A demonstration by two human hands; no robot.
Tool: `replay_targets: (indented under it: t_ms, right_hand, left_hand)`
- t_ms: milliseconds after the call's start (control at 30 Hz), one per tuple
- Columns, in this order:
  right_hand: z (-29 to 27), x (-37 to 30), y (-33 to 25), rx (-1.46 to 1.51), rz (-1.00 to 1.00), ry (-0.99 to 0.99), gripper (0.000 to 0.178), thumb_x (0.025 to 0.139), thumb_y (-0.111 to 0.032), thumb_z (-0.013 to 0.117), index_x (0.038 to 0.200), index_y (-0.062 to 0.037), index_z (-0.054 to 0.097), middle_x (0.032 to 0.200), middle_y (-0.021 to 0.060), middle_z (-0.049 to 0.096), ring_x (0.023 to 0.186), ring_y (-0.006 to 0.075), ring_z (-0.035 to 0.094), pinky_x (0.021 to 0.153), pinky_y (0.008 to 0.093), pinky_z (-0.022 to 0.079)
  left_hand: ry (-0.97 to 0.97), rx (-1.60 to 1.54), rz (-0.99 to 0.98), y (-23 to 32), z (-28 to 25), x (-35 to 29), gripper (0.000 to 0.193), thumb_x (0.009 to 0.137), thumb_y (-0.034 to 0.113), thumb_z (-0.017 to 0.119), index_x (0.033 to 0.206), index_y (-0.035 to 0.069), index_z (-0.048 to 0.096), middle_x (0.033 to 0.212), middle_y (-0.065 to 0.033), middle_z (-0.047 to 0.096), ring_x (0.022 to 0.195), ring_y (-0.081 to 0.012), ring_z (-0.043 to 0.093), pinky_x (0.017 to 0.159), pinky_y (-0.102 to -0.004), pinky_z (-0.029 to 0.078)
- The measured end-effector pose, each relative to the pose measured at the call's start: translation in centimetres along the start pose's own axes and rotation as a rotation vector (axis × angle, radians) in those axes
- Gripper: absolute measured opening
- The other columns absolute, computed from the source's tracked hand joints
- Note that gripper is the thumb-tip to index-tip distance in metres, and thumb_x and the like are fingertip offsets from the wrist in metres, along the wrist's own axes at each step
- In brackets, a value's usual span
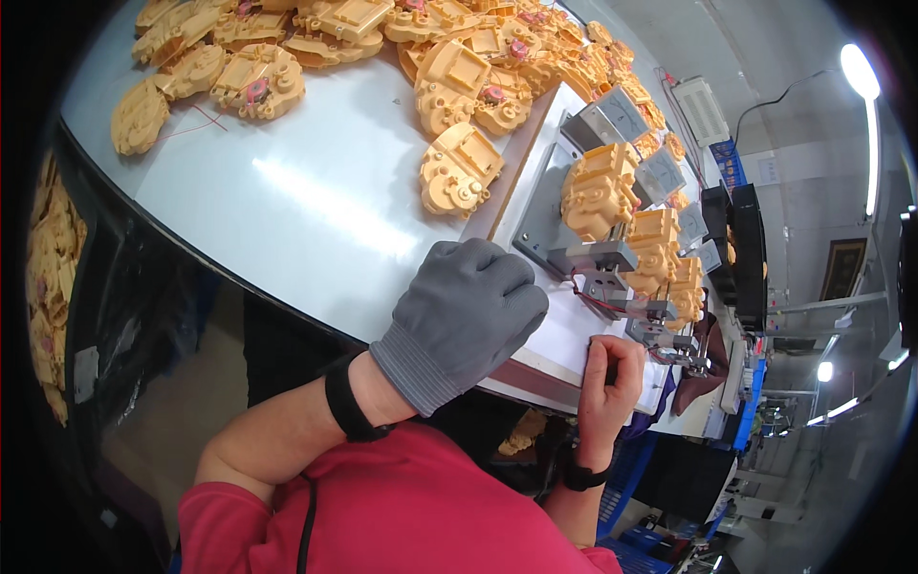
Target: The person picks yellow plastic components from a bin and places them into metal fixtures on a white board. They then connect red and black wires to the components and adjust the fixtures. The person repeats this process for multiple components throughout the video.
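Note:
My left hand [469,311], in a grey knitted glove, is closed with its knuckles up over the near edge of a white board [564,330]. Its fingertips are hidden, so what they hold, if anything, does not show. Bare, my right hand [612,383] has its fingers curled in and thumb raised at the board's front edge; nothing can be made out in it. Beyond the hands, a yellow plastic gear housing [600,191] sits on a test fixture of grey metal blocks [595,256]. More yellow housings [654,251] stand on similar fixtures to the right.
Many yellow housings [449,81] lie heaped across the far table, some with pink coils and red wires. One housing [461,170] lies beside the board. Dial meters [612,117] line the fixtures' far side. At far left, a black bag [105,316] holds more yellow parts.

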State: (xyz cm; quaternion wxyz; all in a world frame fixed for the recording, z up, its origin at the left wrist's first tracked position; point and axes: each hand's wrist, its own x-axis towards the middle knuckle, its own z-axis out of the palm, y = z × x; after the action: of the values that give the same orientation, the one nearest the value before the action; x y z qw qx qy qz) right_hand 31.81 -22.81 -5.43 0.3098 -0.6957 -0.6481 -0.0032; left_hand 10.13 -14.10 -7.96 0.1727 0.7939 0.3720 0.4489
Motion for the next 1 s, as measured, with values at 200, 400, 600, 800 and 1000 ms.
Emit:
replay_targets:
  t_ms: [200, 400, 600, 800, 1000]
  right_hand:
    - [0.1, 0.0, -0.2, 0.031, 0.015, 0.002, 0.002, 0.089, -0.001, 0.065, 0.091, -0.001, 0.063, 0.086, 0.0073, 0.057, 0.075, 0.0194, 0.054, 0.067, 0.0292, 0.044]
    - [0.3, 0.1, -0.2, 0.025, 0.01, 0.008, 0.002, 0.089, -0.001, 0.065, 0.09, -0.0008, 0.063, 0.084, 0.0076, 0.057, 0.075, 0.0197, 0.054, 0.067, 0.0296, 0.044]
    - [0.4, 0.1, -0.7, 0.056, -0.015, 0.027, 0.002, 0.088, -0.001, 0.066, 0.09, -0.0008, 0.064, 0.084, 0.0084, 0.057, 0.075, 0.021, 0.054, 0.067, 0.0306, 0.044]
    - [0.2, -0.3, 0.0, 0.044, 0.005, 0.05, 0.005, 0.085, 0.0, 0.067, 0.087, -0.0031, 0.064, 0.079, 0.0084, 0.059, 0.075, 0.0255, 0.055, 0.07, 0.0356, 0.044]
    - [-0.2, 0.9, -0.1, 0.074, -0.097, 0.084, 0.008, 0.085, -0.011, 0.07, 0.087, -0.007, 0.064, 0.082, 0.0084, 0.059, 0.081, 0.0297, 0.059, 0.074, 0.0394, 0.045]
  left_hand:
    - [-0.013, -0.005, -0.008, 0.1, -0.1, 0.0, 0.011, 0.08, 0.02, 0.073, 0.089, 0.018, 0.067, 0.092, 0.0014, 0.063, 0.093, -0.0219, 0.059, 0.084, -0.0371, 0.045]
    - [-0.033, 0.015, -0.003, -0.1, -0.1, 0.0, 0.011, 0.081, 0.021, 0.073, 0.089, 0.018, 0.067, 0.091, 0.0017, 0.063, 0.093, -0.0224, 0.059, 0.083, -0.0372, 0.045]
    - [-0.071, 0.02, 0.006, -0.1, -0.7, 0.0, 0.01, 0.081, 0.02, 0.073, 0.089, 0.018, 0.067, 0.092, 0.0013, 0.063, 0.092, -0.0226, 0.059, 0.083, -0.0373, 0.045]
    - [-0.077, 0.045, 0.014, 0.4, 0.0, 0.1, 0.014, 0.079, 0.014, 0.073, 0.092, 0.015, 0.067, 0.091, -0.0016, 0.061, 0.093, -0.0266, 0.057, 0.085, -0.0398, 0.043]
    - [-0.098, 0.085, -0.004, 0.5, -0.9, 0.1, 0.017, 0.079, 0.007, 0.072, 0.094, 0.011, 0.066, 0.093, -0.0089, 0.059, 0.095, -0.0325, 0.054, 0.089, -0.0439, 0.041]
